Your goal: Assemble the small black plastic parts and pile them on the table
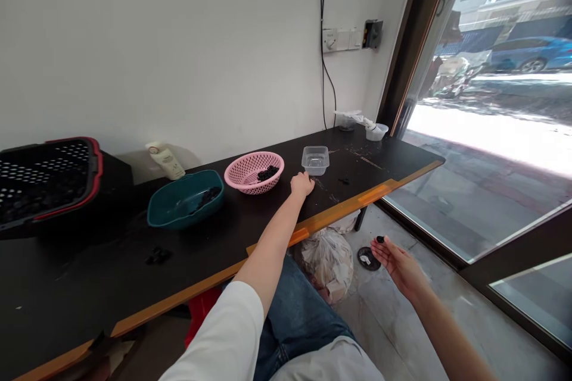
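My left hand (302,183) rests knuckles-up on the black table (250,220), fingers curled, just in front of a clear plastic tub (315,159) and right of a pink basket (254,171) holding dark bits. Whether anything is in that hand is hidden. My right hand (399,264) is held out beyond the table's edge, over the floor, palm up and fingers spread. A small dark piece (380,239) sits at its fingertips.
A teal bowl (185,207) with dark bits, a white tube (166,159) and a black-and-red crate (44,184) stand to the left. Dark scraps (157,255) lie on the table. A full plastic bag (328,259) sits on the floor below. Glass wall at right.
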Available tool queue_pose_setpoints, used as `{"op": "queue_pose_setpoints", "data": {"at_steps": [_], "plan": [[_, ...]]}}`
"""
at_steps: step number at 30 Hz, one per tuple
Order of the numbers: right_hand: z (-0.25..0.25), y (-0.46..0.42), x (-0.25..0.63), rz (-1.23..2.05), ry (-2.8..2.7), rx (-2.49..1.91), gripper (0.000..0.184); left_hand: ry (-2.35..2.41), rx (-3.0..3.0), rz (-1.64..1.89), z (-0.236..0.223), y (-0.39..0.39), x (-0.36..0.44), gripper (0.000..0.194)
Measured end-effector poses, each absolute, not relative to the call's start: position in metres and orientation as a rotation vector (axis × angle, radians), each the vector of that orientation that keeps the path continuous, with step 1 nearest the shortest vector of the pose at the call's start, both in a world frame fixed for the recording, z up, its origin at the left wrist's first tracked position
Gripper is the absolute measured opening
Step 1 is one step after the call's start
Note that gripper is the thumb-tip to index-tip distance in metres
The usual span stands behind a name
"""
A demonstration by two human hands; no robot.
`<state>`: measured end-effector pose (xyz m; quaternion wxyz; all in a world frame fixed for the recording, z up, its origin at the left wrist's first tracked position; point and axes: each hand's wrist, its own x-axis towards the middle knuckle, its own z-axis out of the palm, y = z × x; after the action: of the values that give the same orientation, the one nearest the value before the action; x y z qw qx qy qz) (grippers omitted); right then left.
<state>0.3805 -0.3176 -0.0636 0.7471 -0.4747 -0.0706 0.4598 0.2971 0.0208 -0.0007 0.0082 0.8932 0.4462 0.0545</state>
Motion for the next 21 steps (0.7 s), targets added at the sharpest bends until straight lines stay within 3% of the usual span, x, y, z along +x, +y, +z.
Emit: {"op": "queue_pose_setpoints", "data": {"at_steps": [10, 21], "plan": [[-0.068, -0.315, 0.369, 1.014, -0.158, -1.045, 0.018, 1.181, 2.586, 0.160, 0.007, 0.020, 0.285, 0.031], [-0.065, -0.305, 0.352, 1.062, -0.147, -1.025, 0.018, 0.972, 1.585, 0.415, 0.030, 0.026, 0.228, 0.024]]}}
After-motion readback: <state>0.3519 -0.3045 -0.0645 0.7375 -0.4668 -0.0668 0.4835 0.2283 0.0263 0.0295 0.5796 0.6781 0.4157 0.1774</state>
